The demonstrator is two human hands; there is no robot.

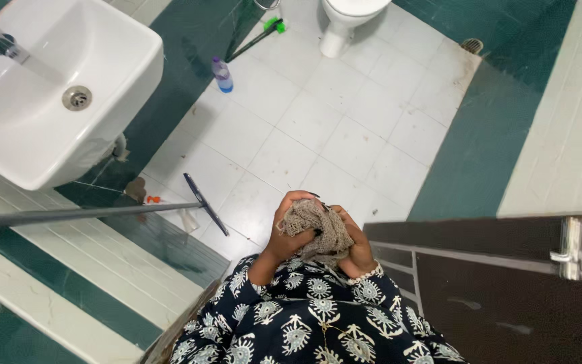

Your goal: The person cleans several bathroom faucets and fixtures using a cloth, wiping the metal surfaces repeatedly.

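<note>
Both my hands are raised close in front of my chest, bunching a beige knitted cloth [319, 229] between them. My left hand [285, 232] grips its left side with fingers curled over the top. My right hand [355, 246] clasps the right side from below. My sleeves are dark blue with a white floral print. Below the hands lies the white tiled floor [318, 128].
A white wall sink [48, 101] with a tap is at the upper left. A floor squeegee [205, 203] with a long handle leans across the left. A plastic bottle [222, 74], a green-headed brush [272, 27] and a toilet [345, 20] stand farther off. A dark door [506, 283] with a latch is at right.
</note>
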